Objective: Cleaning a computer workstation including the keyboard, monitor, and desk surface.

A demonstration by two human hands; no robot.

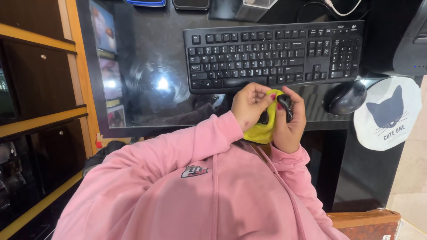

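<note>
At the far left stand dark wooden shelves with yellow-orange edging (pixel 42 118), beside a glossy black desk top (pixel 147 66) that mirrors a ceiling light. Near the middle, close to the chest of the pink hooded sweatshirt (pixel 187 186), the left hand (pixel 250 104) is closed, pinching a bright yellow-green cloth (pixel 262 131) against a small black rounded object (pixel 284 106), probably so the cloth rubs its surface. The right hand (pixel 291 124) cups and grips that object from the other side, steadying it just above the desk's near edge. Farther off lies a black full-size keyboard (pixel 273 55), pushed back and so leaving room for the hands. To the right, a black computer mouse (pixel 346 98) rests just beside a round white mouse pad with a grey cat head (pixel 387 113).
</note>
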